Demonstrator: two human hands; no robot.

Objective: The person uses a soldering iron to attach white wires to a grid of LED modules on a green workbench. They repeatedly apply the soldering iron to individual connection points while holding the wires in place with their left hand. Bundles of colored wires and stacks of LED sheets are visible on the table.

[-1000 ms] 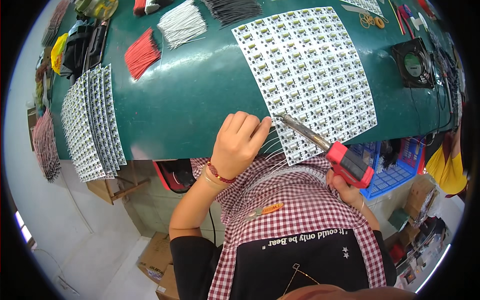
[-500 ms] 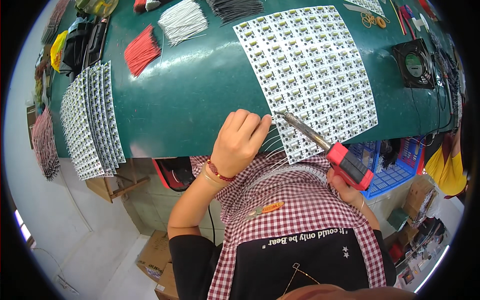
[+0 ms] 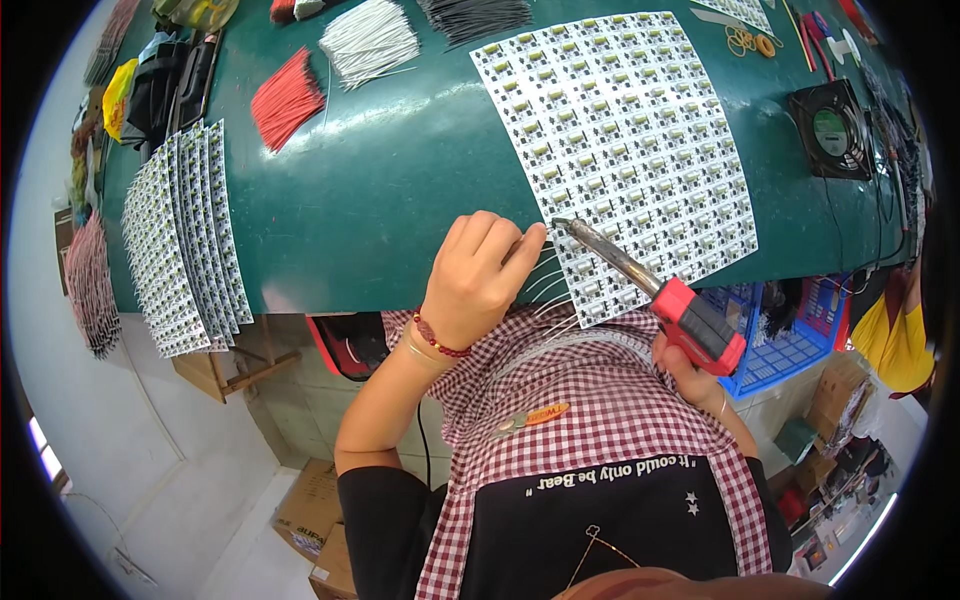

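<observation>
My left hand (image 3: 475,270) is closed in a pinch at the left edge of a large white circuit-board panel (image 3: 625,150). It appears to grip a thin white wire, mostly hidden by the fingers. Below the pinch, several white wires (image 3: 545,290) stick out from the panel's edge and curve down toward my apron. My right hand (image 3: 685,372) is wrapped around the red and black handle of a soldering iron (image 3: 702,328). The iron's metal tip slants up and left over the panel's edge, right beside my left fingertips. Rows of small components cover the panel.
Bundles of red wires (image 3: 287,98), white wires (image 3: 370,42) and black wires (image 3: 475,15) lie farther back. Stacked panels (image 3: 180,240) stand at the left table edge. A black fan (image 3: 832,130) is at the right, with a blue crate (image 3: 775,355) below.
The iron's tip has shifted very slightly up and left beside my left fingertips. My left hand has barely moved. The whole view has shifted a little.
</observation>
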